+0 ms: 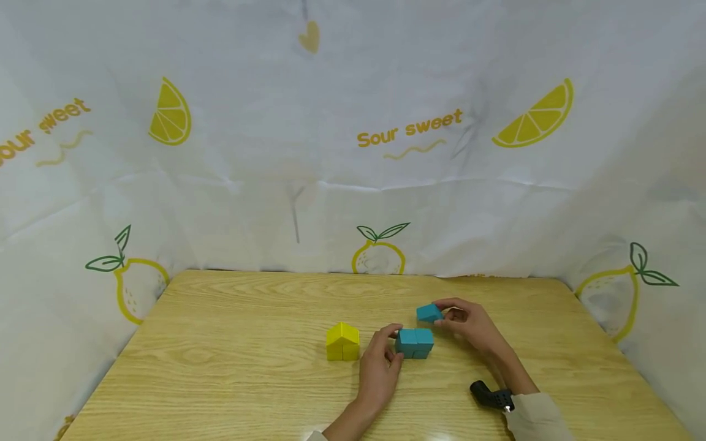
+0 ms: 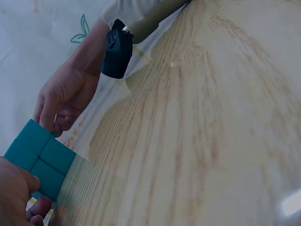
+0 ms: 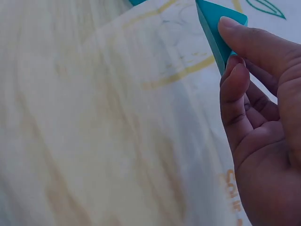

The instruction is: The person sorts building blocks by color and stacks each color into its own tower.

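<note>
My right hand (image 1: pixel 469 321) pinches a blue triangular block (image 3: pixel 217 26) between thumb and fingers. In the head view that block sits behind and to the right of a stack of blue blocks (image 1: pixel 415 343), fitted together in two layers with seams between them. From the left side my left hand (image 1: pixel 379 366) holds this stack, thumb at its near corner and forefinger at its far corner. The left wrist view shows the thumb against the seamed face of the blue stack (image 2: pixel 35 146). To the left of the left hand stands a small yellow block house (image 1: pixel 342 343) with a peaked top.
The blocks stand on a wood-grain table (image 1: pixel 231 355). A white curtain (image 1: pixel 248 153) printed with lemons closes off the back and both sides. A black camera mount (image 1: pixel 488 397) is strapped to the right wrist, above a beige sleeve (image 1: pixel 537 416).
</note>
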Demonstrator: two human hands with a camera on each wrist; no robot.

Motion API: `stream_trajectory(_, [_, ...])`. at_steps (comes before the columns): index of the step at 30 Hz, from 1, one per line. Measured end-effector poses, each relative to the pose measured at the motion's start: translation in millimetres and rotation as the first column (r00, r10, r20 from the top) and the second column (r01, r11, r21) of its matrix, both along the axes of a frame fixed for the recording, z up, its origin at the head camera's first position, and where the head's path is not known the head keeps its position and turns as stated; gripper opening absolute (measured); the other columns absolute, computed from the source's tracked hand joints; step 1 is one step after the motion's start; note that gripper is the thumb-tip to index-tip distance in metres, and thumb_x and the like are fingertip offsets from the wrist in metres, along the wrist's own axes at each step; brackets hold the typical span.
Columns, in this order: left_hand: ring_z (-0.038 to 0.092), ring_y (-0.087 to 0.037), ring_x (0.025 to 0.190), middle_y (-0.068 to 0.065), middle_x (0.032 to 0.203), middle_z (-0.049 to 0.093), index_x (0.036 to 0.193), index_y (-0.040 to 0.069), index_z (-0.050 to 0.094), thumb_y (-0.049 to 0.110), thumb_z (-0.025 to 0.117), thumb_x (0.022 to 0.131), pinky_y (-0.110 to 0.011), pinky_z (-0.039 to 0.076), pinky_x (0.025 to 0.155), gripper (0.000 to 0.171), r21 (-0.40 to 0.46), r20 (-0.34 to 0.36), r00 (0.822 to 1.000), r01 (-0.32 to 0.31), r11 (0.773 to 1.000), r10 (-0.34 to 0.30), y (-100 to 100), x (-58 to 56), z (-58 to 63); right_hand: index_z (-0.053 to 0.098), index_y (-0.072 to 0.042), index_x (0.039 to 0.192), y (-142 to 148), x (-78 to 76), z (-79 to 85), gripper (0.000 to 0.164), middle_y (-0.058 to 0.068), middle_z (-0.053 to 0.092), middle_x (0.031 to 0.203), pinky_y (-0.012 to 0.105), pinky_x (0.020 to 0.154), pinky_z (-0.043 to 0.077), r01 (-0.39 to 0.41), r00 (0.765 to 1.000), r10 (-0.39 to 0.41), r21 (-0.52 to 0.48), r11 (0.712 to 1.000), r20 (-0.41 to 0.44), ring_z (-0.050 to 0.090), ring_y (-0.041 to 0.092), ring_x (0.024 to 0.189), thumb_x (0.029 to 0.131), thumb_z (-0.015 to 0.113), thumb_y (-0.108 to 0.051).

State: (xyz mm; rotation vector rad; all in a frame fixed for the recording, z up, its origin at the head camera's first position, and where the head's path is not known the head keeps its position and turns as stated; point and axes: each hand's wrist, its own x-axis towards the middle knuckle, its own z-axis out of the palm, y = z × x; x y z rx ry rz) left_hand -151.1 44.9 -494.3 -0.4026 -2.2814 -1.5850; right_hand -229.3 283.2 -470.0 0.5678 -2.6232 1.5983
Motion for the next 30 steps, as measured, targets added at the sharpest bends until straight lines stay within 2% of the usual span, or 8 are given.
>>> stream_trajectory(5, [0.047, -0.004, 0.067, -0.002, 0.111, 0.059, 0.126, 0.020, 0.054, -0.013, 0.070, 0.078, -0.020, 0.044, 0.060, 0.060, 0.011, 0.001, 1.000, 0.005, 1.000, -0.005, 1, 0.6, -0.4, 0.061, -0.007, 0.122, 0, 11.3, 11.7, 0.038, 0.011, 0.063, 0.092, 0.032, 0.064, 0.051, -0.041, 0.997, 0.042, 0.015, 0.999, -0.066, 0.060, 0.022, 0.075, 0.087, 0.071, -0.015])
stream_trajectory(10, [0.047, -0.006, 0.067, -0.002, 0.110, 0.059, 0.127, 0.017, 0.054, -0.014, 0.070, 0.078, -0.020, 0.044, 0.059, 0.060, 0.006, -0.028, 1.000, 0.000, 1.000, 0.001, -1, 1.2, 1.2, 0.060, -0.008, 0.124, -1, 20.9, 23.6, 0.038, 0.009, 0.062, 0.088, 0.033, 0.067, 0.051, -0.074, 0.995, 0.073, -0.002, 0.997, -0.069, 0.060, 0.027, 0.076, 0.088, 0.070, -0.016])
stream_trajectory(16, [0.047, -0.005, 0.067, -0.003, 0.111, 0.060, 0.127, 0.018, 0.054, -0.012, 0.070, 0.080, -0.020, 0.045, 0.060, 0.059, 0.008, -0.008, 1.000, 0.007, 1.000, -0.007, -1, 1.7, 2.4, 0.060, -0.006, 0.124, -6, 30.0, 33.8, 0.037, 0.010, 0.061, 0.090, 0.032, 0.066, 0.051, -0.114, 0.990, 0.113, -0.019, 0.993, -0.080, 0.060, 0.020, 0.076, 0.088, 0.070, -0.012])
stream_trajectory(22, [0.048, -0.006, 0.066, -0.004, 0.112, 0.059, 0.128, 0.019, 0.054, -0.012, 0.069, 0.080, -0.021, 0.046, 0.060, 0.058, 0.018, -0.002, 1.000, 0.009, 1.000, -0.009, -2, 2.0, 2.8, 0.060, -0.005, 0.123, -17, 35.2, 41.2, 0.037, 0.013, 0.059, 0.101, 0.032, 0.066, 0.050, -0.191, 0.977, 0.188, -0.013, 0.982, -0.104, 0.058, 0.020, 0.077, 0.088, 0.069, -0.008])
stream_trajectory(24, [0.048, -0.006, 0.067, -0.004, 0.113, 0.059, 0.128, 0.019, 0.053, -0.011, 0.069, 0.081, -0.021, 0.046, 0.060, 0.058, 0.019, 0.000, 1.000, 0.012, 1.000, -0.012, -2, 2.2, 2.5, 0.060, -0.003, 0.122, -23, 39.2, 48.5, 0.036, 0.014, 0.059, 0.103, 0.032, 0.066, 0.050, -0.209, 0.973, 0.207, -0.012, 0.978, -0.102, 0.057, 0.021, 0.076, 0.087, 0.069, -0.004])
stream_trajectory(27, [0.049, -0.006, 0.067, -0.004, 0.114, 0.059, 0.129, 0.019, 0.053, -0.011, 0.069, 0.082, -0.022, 0.046, 0.060, 0.058, 0.018, -0.002, 1.000, 0.017, 1.000, -0.017, -2, 2.5, 1.8, 0.060, -0.001, 0.121, -26, 39.7, 49.1, 0.036, 0.015, 0.059, 0.106, 0.032, 0.065, 0.051, -0.247, 0.963, 0.244, -0.016, 0.969, -0.116, 0.057, 0.022, 0.076, 0.086, 0.069, -0.001])
stream_trajectory(30, [0.048, -0.006, 0.066, -0.004, 0.114, 0.059, 0.129, 0.018, 0.052, -0.011, 0.069, 0.081, -0.022, 0.046, 0.060, 0.058, 0.016, -0.017, 1.000, 0.020, 1.000, -0.020, -1, 1.9, 1.2, 0.060, -0.003, 0.121, -26, 38.8, 46.7, 0.036, 0.012, 0.060, 0.105, 0.032, 0.063, 0.051, -0.278, 0.951, 0.274, -0.010, 0.961, -0.143, 0.057, 0.020, 0.075, 0.086, 0.069, -0.003])
